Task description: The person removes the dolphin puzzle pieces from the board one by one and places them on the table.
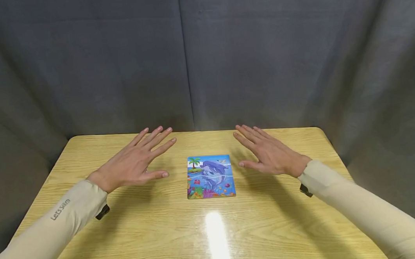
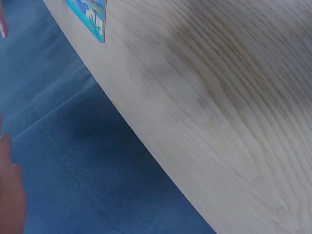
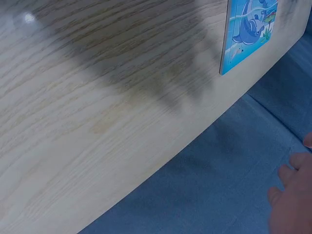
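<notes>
From the head view I see the wooden table (image 1: pixel 164 237) filling the lower half of the frame, its far edge running just above the middle height with rounded corners at left and right, and a grey curtain (image 1: pixel 85 73) right behind it. The dolphin picture board (image 1: pixel 210 177) lies flat just below the frame's centre, a strip of wood between it and the far edge, and wider wood running toward the bottom of the frame, where a white glare (image 1: pixel 217 238) falls. My left hand (image 1: pixel 131 162) hangs over the table left of the board, fingers straight and fanned apart, thumb out toward the board. My right hand (image 1: pixel 273 153) hangs at the right, fingers straight and closer together, thumb well away from them. A gap separates each hand from the board, and shadows fall on the wood below. In the left wrist view the board is cut off at the upper left; in the right wrist view it sits at the upper right, and the fingers at lower right are partly cropped.
</notes>
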The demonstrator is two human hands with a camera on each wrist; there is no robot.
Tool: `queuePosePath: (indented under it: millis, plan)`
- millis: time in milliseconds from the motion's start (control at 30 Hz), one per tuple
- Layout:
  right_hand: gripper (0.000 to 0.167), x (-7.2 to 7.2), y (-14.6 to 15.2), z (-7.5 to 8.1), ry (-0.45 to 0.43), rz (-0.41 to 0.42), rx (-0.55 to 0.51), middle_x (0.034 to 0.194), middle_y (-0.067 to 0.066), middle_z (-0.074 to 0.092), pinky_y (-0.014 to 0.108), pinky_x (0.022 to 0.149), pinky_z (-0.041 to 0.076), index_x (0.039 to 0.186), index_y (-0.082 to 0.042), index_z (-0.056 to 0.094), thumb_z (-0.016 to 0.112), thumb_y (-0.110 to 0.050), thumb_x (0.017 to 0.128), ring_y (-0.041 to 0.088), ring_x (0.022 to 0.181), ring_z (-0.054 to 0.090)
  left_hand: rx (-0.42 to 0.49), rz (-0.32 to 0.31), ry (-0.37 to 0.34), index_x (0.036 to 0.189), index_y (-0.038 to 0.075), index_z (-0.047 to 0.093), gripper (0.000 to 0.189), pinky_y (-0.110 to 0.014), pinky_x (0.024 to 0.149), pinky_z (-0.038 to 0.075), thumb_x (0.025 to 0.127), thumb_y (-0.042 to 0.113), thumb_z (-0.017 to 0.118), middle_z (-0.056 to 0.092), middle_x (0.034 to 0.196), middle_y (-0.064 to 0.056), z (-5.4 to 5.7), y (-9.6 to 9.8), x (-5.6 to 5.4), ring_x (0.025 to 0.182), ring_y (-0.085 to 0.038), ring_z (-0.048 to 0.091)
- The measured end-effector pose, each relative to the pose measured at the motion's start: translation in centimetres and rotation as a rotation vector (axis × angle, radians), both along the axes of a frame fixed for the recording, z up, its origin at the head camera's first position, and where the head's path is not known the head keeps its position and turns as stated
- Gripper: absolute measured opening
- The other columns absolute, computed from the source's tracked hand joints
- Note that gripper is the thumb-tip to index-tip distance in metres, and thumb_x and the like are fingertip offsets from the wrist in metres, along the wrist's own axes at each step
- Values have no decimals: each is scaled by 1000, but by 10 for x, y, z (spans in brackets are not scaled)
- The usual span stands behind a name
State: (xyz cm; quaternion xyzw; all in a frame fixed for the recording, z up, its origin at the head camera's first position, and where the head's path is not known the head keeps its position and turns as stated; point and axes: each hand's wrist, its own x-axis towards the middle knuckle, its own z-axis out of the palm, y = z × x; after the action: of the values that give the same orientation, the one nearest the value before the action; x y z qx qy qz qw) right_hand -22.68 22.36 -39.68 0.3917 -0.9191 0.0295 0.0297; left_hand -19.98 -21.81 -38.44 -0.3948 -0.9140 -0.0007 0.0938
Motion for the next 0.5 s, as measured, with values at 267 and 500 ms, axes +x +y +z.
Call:
queuePosePath:
  millis: [267,500]
  plan:
    - [89,0,-4,-6,-14,4,-9,181,14,13,58,136,19,172,-11,18,55,-58,107,36,168,19,32,51,-34,173,24,21,94,-59,136,16,99,67,61,13,182,-5,-5,-2,3,168,-33,20]
    - [79,1,-10,-15,-46,-15,-37,181,14,12,59,136,18,171,-7,23,51,-51,111,37,168,20,83,83,-81,173,22,19,100,-59,136,14,97,68,64,12,182,-4,-11,0,4,169,-32,17]
